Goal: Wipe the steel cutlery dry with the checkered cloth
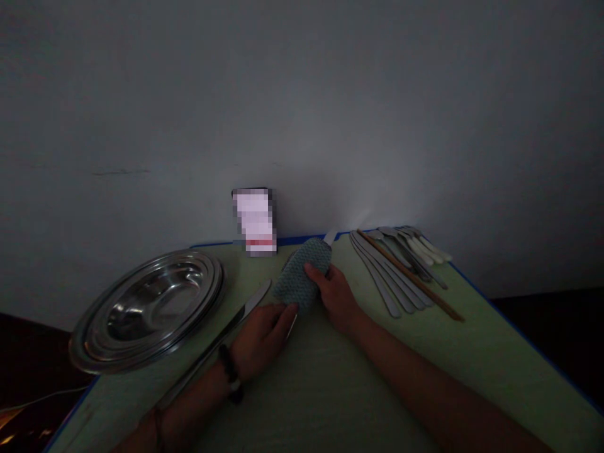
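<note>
Between my hands is a blue-grey cloth (306, 274), folded around what looks like a table knife (331, 238). Only the flat, pale metal end beyond the cloth and a thin sliver by my left fingers show; the middle is covered. My left hand (271, 327) is closed on the near end at the cloth's lower edge. My right hand (336, 294) pinches the cloth from the right, thumb on top. Another table knife (257, 297) lies left of my left hand, its lower part running along my forearm.
Stacked steel plates (207, 277) sit on the left of the green table (321, 390). A phone (255, 220) with a blurred screen leans against the wall. To the right lie several table knives (384, 270), wooden chopsticks (425, 286), spoons (399, 251) and white-handled cutlery (427, 248).
</note>
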`<state>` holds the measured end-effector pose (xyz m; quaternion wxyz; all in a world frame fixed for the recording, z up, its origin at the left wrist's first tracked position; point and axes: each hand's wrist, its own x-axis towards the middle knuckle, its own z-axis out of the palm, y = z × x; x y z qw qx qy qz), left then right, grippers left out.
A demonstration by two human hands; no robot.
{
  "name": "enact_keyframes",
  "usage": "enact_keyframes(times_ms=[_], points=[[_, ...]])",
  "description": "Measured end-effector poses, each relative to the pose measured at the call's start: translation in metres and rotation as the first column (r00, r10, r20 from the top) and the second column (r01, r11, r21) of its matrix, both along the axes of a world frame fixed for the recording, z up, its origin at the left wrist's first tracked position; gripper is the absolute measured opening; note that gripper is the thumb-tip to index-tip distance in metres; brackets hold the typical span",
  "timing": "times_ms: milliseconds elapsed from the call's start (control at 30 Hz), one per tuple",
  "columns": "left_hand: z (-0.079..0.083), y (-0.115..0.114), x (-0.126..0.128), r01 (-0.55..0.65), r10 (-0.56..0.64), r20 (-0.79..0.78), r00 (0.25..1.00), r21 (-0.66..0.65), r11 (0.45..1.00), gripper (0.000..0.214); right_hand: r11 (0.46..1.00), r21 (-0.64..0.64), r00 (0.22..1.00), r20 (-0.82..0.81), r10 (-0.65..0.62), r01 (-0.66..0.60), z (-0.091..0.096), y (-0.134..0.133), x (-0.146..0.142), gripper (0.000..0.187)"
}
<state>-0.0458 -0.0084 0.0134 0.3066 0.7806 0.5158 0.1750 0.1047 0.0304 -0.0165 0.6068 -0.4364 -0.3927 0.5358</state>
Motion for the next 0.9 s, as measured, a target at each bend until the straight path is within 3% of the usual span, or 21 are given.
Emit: enact_keyframes(times_ms=[100, 267, 433, 567, 733, 900], points=[[0.0, 0.0, -0.001, 0.028, -0.028, 0.018, 0.999, 0.003, 1.0, 0.044, 1.0, 0.004, 0.999, -0.041, 0.013, -0.013, -0.002, 0.001, 0.0, 0.035], [0.003, 0.002, -0.009, 0.229, -0.229, 0.035, 0.973, 0.001, 0.973, 0.029, 1.0, -0.004, 0.979, -0.205, 0.01, -0.011, -0.007, 0.004, 0.0, 0.033], [0.006, 0.002, -0.013, 0.358, -0.357, 0.033, 0.934, -0.059, 0.932, 0.034, 0.998, -0.059, 0.951, -0.309, -0.024, 0.006, -0.008, 0.007, 0.002, 0.038], [0.004, 0.002, -0.01, 0.347, -0.346, 0.029, 0.938, -0.032, 0.937, 0.044, 0.999, -0.033, 0.985, -0.167, -0.045, 0.04, -0.008, 0.007, 0.001, 0.041], [0.001, 0.002, -0.008, 0.228, -0.218, 0.12, 0.969, -0.081, 0.97, 0.042, 0.998, 0.018, 0.997, 0.033, -0.065, 0.065, -0.002, 0.001, 0.001, 0.044], [0.001, 0.002, -0.008, 0.191, -0.171, 0.183, 0.968, -0.098, 0.977, 0.04, 0.991, 0.044, 0.991, 0.034, 0.127, -0.128, 0.005, -0.006, 0.004, 0.052]])
